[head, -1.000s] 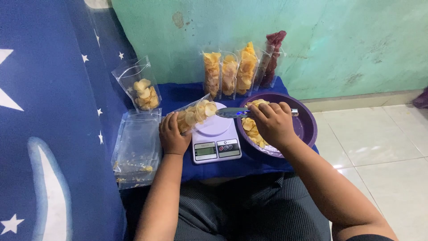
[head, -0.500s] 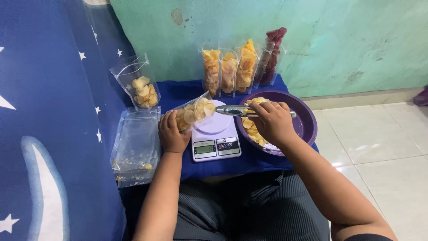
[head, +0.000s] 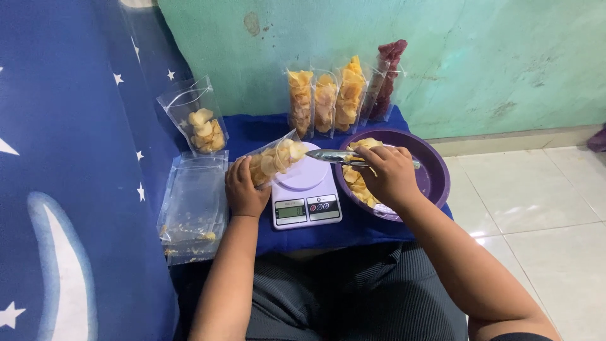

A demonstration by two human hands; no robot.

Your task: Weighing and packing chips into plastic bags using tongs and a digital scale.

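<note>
Behind scale (head: pixel 307 192), 4 filled bags (head: pixel 334 101)

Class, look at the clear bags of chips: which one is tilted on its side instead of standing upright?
The bag in the left hand, the held bag, leans over the white scale; the others stand upright.

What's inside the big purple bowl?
The round purple plastic bowl holds yellow chips, heaped at its left side. The right hand with metal tongs covers part of the pile, so what lies beneath it is hidden.

purple bowl (head: pixel 435 173), yellow chips (head: pixel 355 180), star-patterned blue cloth (head: pixel 76 158)
</note>
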